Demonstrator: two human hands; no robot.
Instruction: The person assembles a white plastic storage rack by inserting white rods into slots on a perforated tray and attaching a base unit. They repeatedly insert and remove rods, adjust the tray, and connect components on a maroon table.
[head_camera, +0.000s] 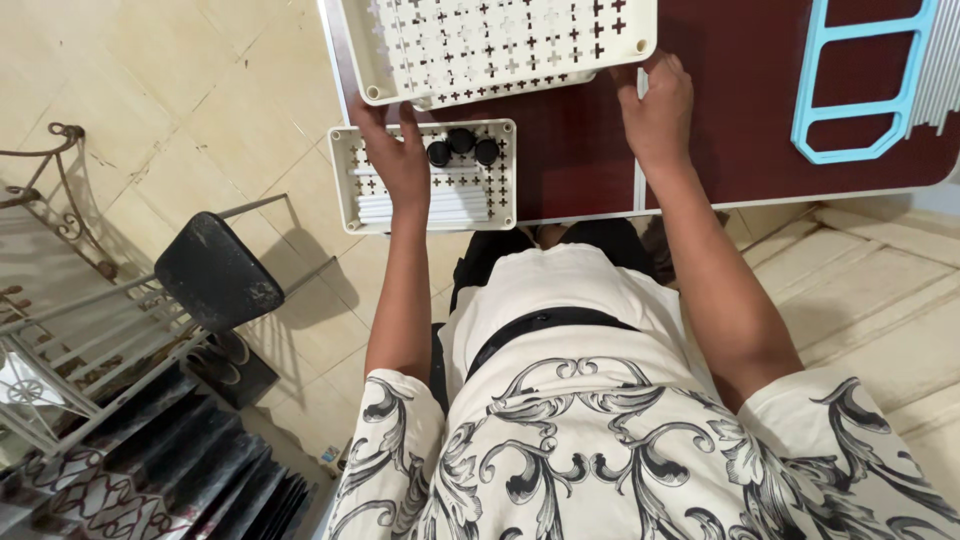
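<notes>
Cream perforated tray (500, 45) on dark table (580, 160), both hands gripping it, left hand (395, 155), right hand (658, 110)

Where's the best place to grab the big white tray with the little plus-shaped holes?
Probably the big white tray is best gripped by its raised rim on its two opposite short sides. The left hand and right hand are already at those near corners.

The person wears a cream short-sleeved shirt (600, 440) with a large black scroll and leaf pattern; the pattern fills the part toward 6 o'clock and both sleeves. The part toward 12 o'clock is plain cream, and a thin black band (545, 325) curves across it. Both forearms are bare. The left hand (400, 160) and right hand (658, 110) show no ring, watch or glove.
</notes>
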